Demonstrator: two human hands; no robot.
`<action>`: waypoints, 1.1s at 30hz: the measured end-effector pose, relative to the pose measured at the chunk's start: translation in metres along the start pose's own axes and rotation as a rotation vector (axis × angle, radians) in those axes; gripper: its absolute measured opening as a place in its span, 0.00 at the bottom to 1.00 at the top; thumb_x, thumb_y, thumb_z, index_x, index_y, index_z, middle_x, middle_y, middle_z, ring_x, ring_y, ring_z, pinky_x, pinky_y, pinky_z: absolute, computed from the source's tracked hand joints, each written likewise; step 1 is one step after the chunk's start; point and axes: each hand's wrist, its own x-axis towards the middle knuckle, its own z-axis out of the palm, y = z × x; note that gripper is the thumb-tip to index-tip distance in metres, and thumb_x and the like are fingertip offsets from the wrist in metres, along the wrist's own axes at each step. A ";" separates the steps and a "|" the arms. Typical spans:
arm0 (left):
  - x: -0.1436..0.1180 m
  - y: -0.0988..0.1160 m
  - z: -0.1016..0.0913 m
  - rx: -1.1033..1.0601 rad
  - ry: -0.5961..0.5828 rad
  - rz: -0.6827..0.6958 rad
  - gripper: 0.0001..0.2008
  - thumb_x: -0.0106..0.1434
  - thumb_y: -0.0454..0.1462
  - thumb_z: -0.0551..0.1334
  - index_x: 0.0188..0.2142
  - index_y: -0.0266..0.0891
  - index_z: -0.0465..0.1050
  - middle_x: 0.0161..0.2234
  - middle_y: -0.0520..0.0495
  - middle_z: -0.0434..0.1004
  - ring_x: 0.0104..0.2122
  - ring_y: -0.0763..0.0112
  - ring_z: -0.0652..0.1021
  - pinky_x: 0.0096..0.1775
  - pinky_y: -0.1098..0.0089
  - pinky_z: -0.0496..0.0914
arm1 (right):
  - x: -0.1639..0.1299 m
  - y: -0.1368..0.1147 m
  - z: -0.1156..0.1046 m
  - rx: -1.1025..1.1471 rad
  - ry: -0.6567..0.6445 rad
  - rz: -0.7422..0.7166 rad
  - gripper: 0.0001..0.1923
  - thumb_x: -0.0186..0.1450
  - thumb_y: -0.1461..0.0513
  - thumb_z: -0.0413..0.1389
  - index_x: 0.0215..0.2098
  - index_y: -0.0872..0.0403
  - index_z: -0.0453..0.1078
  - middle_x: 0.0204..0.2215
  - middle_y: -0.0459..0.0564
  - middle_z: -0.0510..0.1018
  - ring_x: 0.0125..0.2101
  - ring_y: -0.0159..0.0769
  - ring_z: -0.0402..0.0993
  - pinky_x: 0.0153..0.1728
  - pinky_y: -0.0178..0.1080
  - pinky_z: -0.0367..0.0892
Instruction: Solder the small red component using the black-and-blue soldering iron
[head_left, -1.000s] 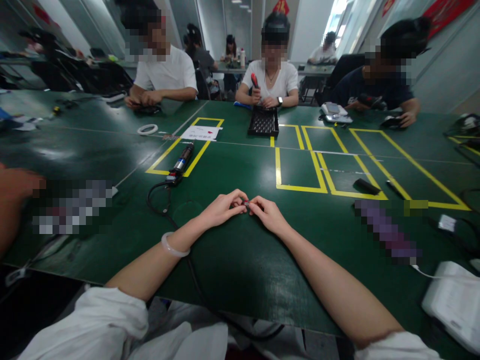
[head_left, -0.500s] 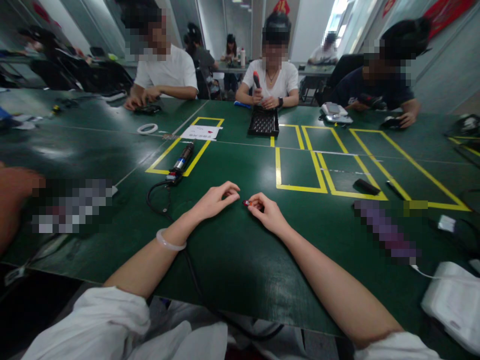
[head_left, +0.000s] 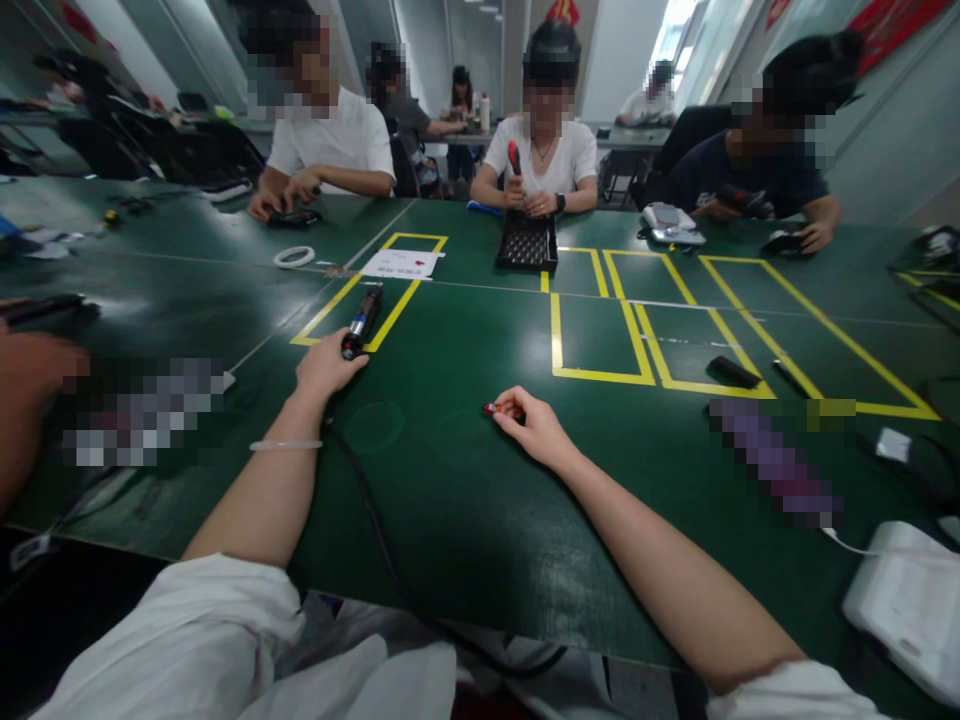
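Observation:
My left hand [head_left: 328, 368] is at the rear end of a black electric screwdriver [head_left: 364, 316] with a blue band. Its thumb and fingers close around that end, and a pale bangle circles the wrist. The screwdriver lies slanted within a yellow taped outline, its tip pointing away from me. A black cord [head_left: 369, 490] runs from there toward the table's near edge. Near the middle, my right hand [head_left: 529, 425] rests on the table, fingers curled in a pinch. A small red piece [head_left: 490, 408] shows at the fingertips; its exact kind is too small to make out.
The green table [head_left: 465, 540] carries yellow tape outlines [head_left: 600, 378]. A white paper [head_left: 399, 264], a tape roll [head_left: 295, 258] and a black tray [head_left: 527, 246] lie farther back. A black block [head_left: 733, 373] and a white case [head_left: 907, 610] are at right. Several people sit around; another person's hand [head_left: 37, 390] is at left.
My left hand has moved left and away from me, from beside my right hand onto the screwdriver's rear end. The screwdriver has shifted slightly. My right hand stays put with the red piece.

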 end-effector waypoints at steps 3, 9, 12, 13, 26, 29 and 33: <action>0.001 0.005 0.002 -0.014 -0.007 0.039 0.39 0.58 0.52 0.63 0.63 0.32 0.61 0.51 0.37 0.73 0.50 0.47 0.73 0.46 0.58 0.66 | 0.001 -0.002 -0.001 -0.054 0.007 0.004 0.05 0.65 0.61 0.55 0.38 0.54 0.69 0.30 0.45 0.74 0.29 0.30 0.69 0.33 0.34 0.64; -0.026 0.051 0.006 0.023 -0.026 0.057 0.35 0.57 0.48 0.63 0.60 0.36 0.63 0.50 0.34 0.71 0.47 0.49 0.73 0.43 0.57 0.69 | 0.002 -0.004 -0.002 -0.073 -0.004 0.018 0.05 0.63 0.62 0.57 0.37 0.55 0.70 0.28 0.45 0.74 0.28 0.31 0.69 0.33 0.34 0.63; -0.050 0.084 0.005 0.062 -0.034 0.145 0.33 0.58 0.48 0.61 0.60 0.38 0.62 0.50 0.35 0.69 0.49 0.49 0.72 0.43 0.57 0.71 | 0.002 -0.003 -0.002 -0.068 0.008 0.005 0.06 0.63 0.62 0.56 0.38 0.55 0.69 0.29 0.45 0.74 0.29 0.31 0.69 0.33 0.34 0.63; -0.059 0.095 0.005 0.072 -0.036 0.185 0.33 0.58 0.48 0.61 0.61 0.38 0.61 0.50 0.36 0.69 0.49 0.50 0.72 0.43 0.58 0.71 | 0.002 -0.002 -0.002 -0.068 0.017 0.000 0.06 0.63 0.62 0.56 0.38 0.54 0.69 0.29 0.45 0.74 0.29 0.30 0.68 0.33 0.34 0.63; -0.131 0.171 0.006 0.003 -0.071 0.637 0.33 0.61 0.41 0.58 0.65 0.38 0.53 0.53 0.40 0.67 0.49 0.57 0.68 0.47 0.62 0.69 | 0.002 0.003 -0.001 -0.140 0.093 -0.022 0.03 0.63 0.63 0.56 0.36 0.53 0.66 0.29 0.45 0.73 0.30 0.33 0.70 0.35 0.36 0.64; -0.136 0.173 0.004 -0.017 -0.077 0.671 0.33 0.62 0.41 0.58 0.65 0.37 0.53 0.54 0.40 0.67 0.49 0.57 0.68 0.48 0.62 0.68 | 0.001 0.003 -0.001 -0.278 0.070 -0.064 0.03 0.63 0.64 0.57 0.36 0.53 0.67 0.31 0.46 0.73 0.34 0.36 0.69 0.37 0.38 0.63; -0.137 0.173 0.005 -0.024 -0.076 0.680 0.32 0.62 0.40 0.58 0.65 0.37 0.54 0.55 0.39 0.66 0.50 0.57 0.69 0.49 0.61 0.68 | 0.000 0.002 -0.002 -0.298 0.063 -0.083 0.04 0.63 0.64 0.58 0.37 0.53 0.68 0.33 0.47 0.70 0.34 0.36 0.68 0.37 0.37 0.63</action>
